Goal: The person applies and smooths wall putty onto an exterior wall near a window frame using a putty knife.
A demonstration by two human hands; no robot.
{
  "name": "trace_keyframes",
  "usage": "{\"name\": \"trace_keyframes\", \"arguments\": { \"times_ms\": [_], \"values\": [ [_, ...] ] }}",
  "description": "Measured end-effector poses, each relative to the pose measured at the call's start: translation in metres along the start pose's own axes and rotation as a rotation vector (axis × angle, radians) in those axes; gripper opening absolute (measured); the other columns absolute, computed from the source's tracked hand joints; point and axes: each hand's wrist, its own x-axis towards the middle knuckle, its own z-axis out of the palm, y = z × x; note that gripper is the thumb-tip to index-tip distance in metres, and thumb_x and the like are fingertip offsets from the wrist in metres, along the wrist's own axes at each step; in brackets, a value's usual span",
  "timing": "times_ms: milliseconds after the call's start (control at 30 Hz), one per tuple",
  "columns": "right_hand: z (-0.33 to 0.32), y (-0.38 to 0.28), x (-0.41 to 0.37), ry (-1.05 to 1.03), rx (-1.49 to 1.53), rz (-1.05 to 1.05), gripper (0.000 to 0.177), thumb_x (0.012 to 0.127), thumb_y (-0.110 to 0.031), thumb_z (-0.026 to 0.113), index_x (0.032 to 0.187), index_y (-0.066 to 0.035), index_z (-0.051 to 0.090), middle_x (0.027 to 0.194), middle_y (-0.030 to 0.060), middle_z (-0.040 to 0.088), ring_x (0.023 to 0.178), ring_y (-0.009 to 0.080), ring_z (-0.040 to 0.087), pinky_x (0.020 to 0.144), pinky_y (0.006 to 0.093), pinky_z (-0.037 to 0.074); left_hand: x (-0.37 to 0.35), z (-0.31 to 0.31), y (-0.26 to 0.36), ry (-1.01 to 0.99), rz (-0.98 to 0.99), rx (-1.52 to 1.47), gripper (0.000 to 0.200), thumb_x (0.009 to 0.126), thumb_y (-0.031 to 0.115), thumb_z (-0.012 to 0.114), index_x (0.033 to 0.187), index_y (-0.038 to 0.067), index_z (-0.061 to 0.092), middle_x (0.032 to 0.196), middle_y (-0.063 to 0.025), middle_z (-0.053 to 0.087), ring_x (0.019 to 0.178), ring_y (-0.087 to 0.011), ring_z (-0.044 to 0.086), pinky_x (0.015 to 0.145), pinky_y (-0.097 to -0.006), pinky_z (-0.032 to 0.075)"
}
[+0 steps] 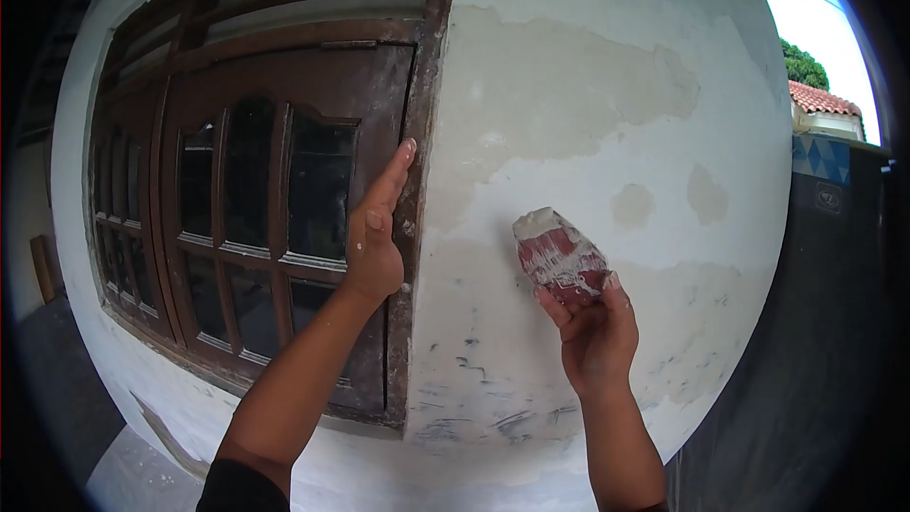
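My right hand [599,341] grips a dark red putty scraper [561,254] by its lower end, thumb on one side and fingers on the other. Whitish putty is smeared over the scraper's face and piled at its upper edge. Behind it is the wall [540,171], white with beige patches and dark scuffs lower down. My left hand [377,245] rests against the brown wooden window frame [409,270], its fingers stretched upward along the frame's right side. Specks of putty dot both hands.
Left of the wall patch is a brown wooden window [251,166] with small dark panes and slats above. Past the wall's right edge stand a dark panel [825,322] and, farther off, a red-tiled roof [823,99]. A pale surface [142,474] shows at the lower left.
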Motion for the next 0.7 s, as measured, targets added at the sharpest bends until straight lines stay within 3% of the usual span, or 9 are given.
{"name": "trace_keyframes", "arguments": {
  "times_ms": [67,133,200,233,267,367,700],
  "values": [
    [0.006,-0.003,0.015,-0.056,-0.139,-0.093,0.043,0.104,-0.031,0.055,0.117,0.010,0.061,0.119,0.0181,0.066,0.109,0.0252,0.067,0.099,0.0422,0.056,0.006,0.003,-0.007,-0.002,-0.034,0.031,0.116,0.088,0.087,0.025,0.155,-0.007,0.027,0.161,-0.0224,0.032,0.152,-0.0312,0.026,0.125,-0.0445,0.015],
    [0.005,-0.003,0.028,-0.140,-0.197,-0.132,0.041,0.104,-0.026,0.055,0.122,0.010,0.062,0.125,0.0183,0.066,0.116,0.0275,0.065,0.104,0.0410,0.053,0.005,0.003,-0.020,-0.023,0.036,0.018,0.110,0.092,0.081,0.028,0.154,-0.009,0.026,0.162,-0.0248,0.028,0.152,-0.0332,0.026,0.124,-0.0424,0.019],
    [0.007,0.000,0.036,-0.206,-0.766,-0.441,0.038,0.102,-0.018,0.057,0.131,0.006,0.061,0.133,0.0190,0.063,0.127,0.0310,0.059,0.109,0.0418,0.047,0.002,0.006,-0.031,0.025,0.056,0.063,0.110,0.092,0.082,0.027,0.154,-0.009,0.027,0.160,-0.0252,0.032,0.151,-0.0336,0.028,0.124,-0.0425,0.020],
    [0.001,0.000,0.045,-0.311,-0.958,-0.563,0.041,0.098,-0.014,0.062,0.137,-0.001,0.061,0.142,0.0204,0.059,0.137,0.0348,0.052,0.113,0.0433,0.042,0.000,0.006,-0.033,0.028,0.063,0.054,0.110,0.092,0.082,0.027,0.154,-0.009,0.027,0.160,-0.0252,0.032,0.151,-0.0336,0.028,0.124,-0.0425,0.020],
    [-0.001,0.000,0.049,-0.312,-0.966,-0.574,0.041,0.098,-0.014,0.062,0.137,-0.001,0.061,0.142,0.0204,0.059,0.137,0.0348,0.052,0.113,0.0433,0.042,-0.001,0.004,-0.035,0.022,0.076,0.093,0.112,0.091,0.083,0.026,0.154,-0.010,0.028,0.159,-0.0255,0.033,0.150,-0.0338,0.030,0.124,-0.0426,0.021],
    [-0.003,-0.002,0.059,-0.443,-1.508,-0.909,0.050,0.089,-0.017,0.071,0.138,-0.008,0.062,0.148,0.0222,0.052,0.142,0.0441,0.042,0.112,0.0475,0.042,-0.002,0.002,-0.040,0.025,0.107,0.140,0.114,0.090,0.085,0.024,0.153,-0.010,0.030,0.157,-0.0261,0.037,0.149,-0.0343,0.033,0.123,-0.0430,0.023],
    [-0.017,-0.002,0.095,-0.572,-1.778,-1.102,0.054,0.083,-0.020,0.076,0.134,-0.011,0.066,0.148,0.0222,0.051,0.141,0.0460,0.043,0.110,0.0474,0.045,-0.004,0.001,-0.046,0.008,0.155,0.159,0.117,0.088,0.087,0.024,0.151,-0.011,0.032,0.154,-0.0278,0.040,0.146,-0.0359,0.037,0.121,-0.0442,0.026]
  ]
}}
